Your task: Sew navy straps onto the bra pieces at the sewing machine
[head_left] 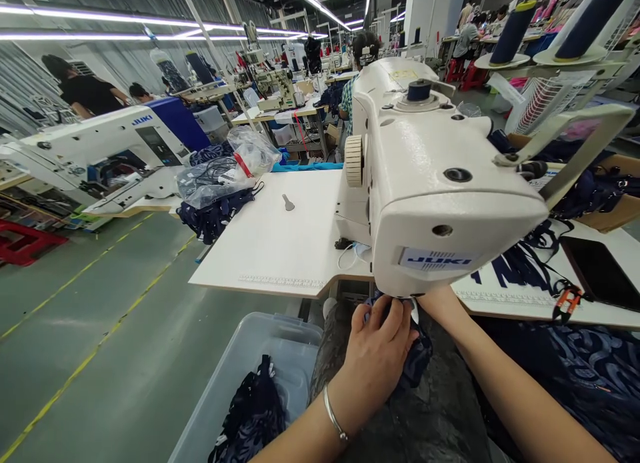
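Here, under my left hand (pixel 375 346), whose fingers are pinched on it, the dark fabric piece (pixel 417 359) seems light, limp and slippery, best gripped at its edge, while my right hand (pixel 440 305), beyond it, is half hidden, grip unclear.

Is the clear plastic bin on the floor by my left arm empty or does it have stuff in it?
Not empty. The clear plastic bin holds a bunch of dark patterned fabric at its near end; the rest of its inside looks bare.
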Demonstrator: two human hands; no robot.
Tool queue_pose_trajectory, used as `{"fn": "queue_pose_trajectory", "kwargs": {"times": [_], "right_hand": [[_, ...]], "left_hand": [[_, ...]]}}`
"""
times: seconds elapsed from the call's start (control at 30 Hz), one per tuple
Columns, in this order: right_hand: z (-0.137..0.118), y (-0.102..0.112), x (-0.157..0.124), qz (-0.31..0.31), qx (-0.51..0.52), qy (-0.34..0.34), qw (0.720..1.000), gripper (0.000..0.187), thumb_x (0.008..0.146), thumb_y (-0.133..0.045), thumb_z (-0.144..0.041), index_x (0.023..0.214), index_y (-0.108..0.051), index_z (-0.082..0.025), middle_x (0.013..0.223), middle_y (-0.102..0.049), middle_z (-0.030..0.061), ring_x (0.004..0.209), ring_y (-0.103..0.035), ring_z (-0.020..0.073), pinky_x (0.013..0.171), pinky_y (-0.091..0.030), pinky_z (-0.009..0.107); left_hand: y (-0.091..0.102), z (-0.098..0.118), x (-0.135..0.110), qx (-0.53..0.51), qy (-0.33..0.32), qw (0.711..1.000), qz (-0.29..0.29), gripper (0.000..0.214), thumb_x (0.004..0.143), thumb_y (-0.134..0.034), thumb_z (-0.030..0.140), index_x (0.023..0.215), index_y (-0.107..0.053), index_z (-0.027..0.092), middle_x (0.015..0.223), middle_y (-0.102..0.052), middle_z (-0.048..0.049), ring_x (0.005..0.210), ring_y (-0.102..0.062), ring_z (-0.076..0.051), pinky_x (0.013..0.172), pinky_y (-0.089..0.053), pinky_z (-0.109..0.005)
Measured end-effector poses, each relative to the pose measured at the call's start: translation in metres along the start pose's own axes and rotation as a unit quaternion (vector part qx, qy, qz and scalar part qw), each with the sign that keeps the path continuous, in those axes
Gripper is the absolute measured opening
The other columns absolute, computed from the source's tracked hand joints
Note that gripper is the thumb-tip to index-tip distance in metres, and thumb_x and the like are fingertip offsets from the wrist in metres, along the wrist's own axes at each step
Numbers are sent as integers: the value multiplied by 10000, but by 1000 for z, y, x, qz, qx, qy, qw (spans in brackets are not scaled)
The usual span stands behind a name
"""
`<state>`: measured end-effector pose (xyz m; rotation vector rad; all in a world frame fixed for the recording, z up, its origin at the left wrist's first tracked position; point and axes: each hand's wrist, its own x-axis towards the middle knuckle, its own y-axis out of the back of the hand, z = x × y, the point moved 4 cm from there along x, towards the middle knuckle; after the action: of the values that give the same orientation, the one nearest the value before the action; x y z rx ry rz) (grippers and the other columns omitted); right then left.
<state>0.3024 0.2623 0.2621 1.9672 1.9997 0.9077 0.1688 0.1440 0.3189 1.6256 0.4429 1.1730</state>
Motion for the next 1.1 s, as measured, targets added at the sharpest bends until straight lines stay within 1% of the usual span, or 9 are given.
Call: {"fn": "queue_pose_trajectory", "kwargs": {"times": [0.2, 0.33, 0.47, 0.6, 0.7, 0.8, 0.87, 0.97, 1.1], "right_hand": [[3, -3, 3, -14, -69, 31, 997, 288, 815, -473, -324, 932, -695, -185, 941, -718, 163, 911, -654, 370, 816, -531, 525], [1, 0, 6, -8, -70, 52, 996, 240, 829, -512, -356, 913, -693, -222, 958, -726, 129, 1017, -629, 366, 893, -515, 513], [-5, 4, 7, -3, -60, 74, 995, 245, 845, -505, -380, 890, -689, -225, 959, -729, 133, 1058, -609, 374, 889, -513, 519], [-12, 10, 0, 11, -37, 84, 996, 297, 852, -485, -401, 965, -691, -219, 969, -724, 132, 1081, -598, 371, 898, -499, 514], [-13, 16, -16, 23, -23, 59, 998, 368, 873, -438, -428, 1056, -667, -205, 954, -717, 114, 1079, -603, 343, 917, -488, 464], [-6, 25, -45, 9, -21, -45, 999, 398, 885, -436, -519, 1043, -630, -210, 957, -696, 97, 1054, -616, 324, 873, -504, 397], [-4, 28, -68, -44, -2, -80, 996, 390, 895, -435, -569, 1005, -600, -233, 931, -683, 67, 966, -644, 287, 778, -531, 329], [-5, 29, -98, -111, 33, -100, 988, 371, 896, -467, -591, 1022, -561, -255, 911, -665, 35, 856, -659, 230, 675, -547, 244], [-4, 24, -115, -140, 57, -121, 981, 370, 880, -531, -587, 1036, -552, -252, 900, -659, 29, 847, -665, 215, 677, -560, 200]], "left_hand": [[-1, 1, -2, 11, -2, 1000, 13, 330, 1029, -404, 289, 1302, -539, 162, 1249, -610, -50, 1189, -503, -192, 928, -337, -379], [-1, 0, -4, 30, 4, 999, 16, 343, 1033, -385, 317, 1291, -554, 169, 1241, -607, -71, 1189, -502, -205, 940, -346, -374], [0, -1, -5, 35, 9, 999, -6, 350, 1034, -379, 334, 1300, -548, 182, 1262, -590, -60, 1171, -503, -207, 942, -365, -372], [5, -3, -7, 32, 5, 999, -13, 369, 1037, -368, 351, 1313, -538, 175, 1287, -571, -31, 1159, -493, -201, 964, -372, -371], [8, -4, -8, 35, -4, 999, -19, 363, 1036, -373, 355, 1311, -540, 187, 1302, -556, -4, 1177, -473, -198, 957, -391, -359], [11, -3, -8, 36, -15, 999, -27, 369, 1039, -353, 340, 1311, -542, 175, 1319, -538, -4, 1183, -462, -207, 951, -409, -349], [12, -1, -7, 37, -25, 998, -35, 380, 1040, -341, 319, 1327, -531, 158, 1324, -530, -15, 1176, -461, -214, 955, -415, -341], [12, 2, -6, 48, -42, 997, -42, 387, 1034, -336, 285, 1344, -517, 143, 1338, -514, -32, 1167, -464, -226, 971, -415, -344], [10, 4, -7, 64, -56, 995, -51, 412, 1012, -340, 255, 1375, -484, 120, 1359, -493, -66, 1172, -463, -244, 987, -411, -359]]}}
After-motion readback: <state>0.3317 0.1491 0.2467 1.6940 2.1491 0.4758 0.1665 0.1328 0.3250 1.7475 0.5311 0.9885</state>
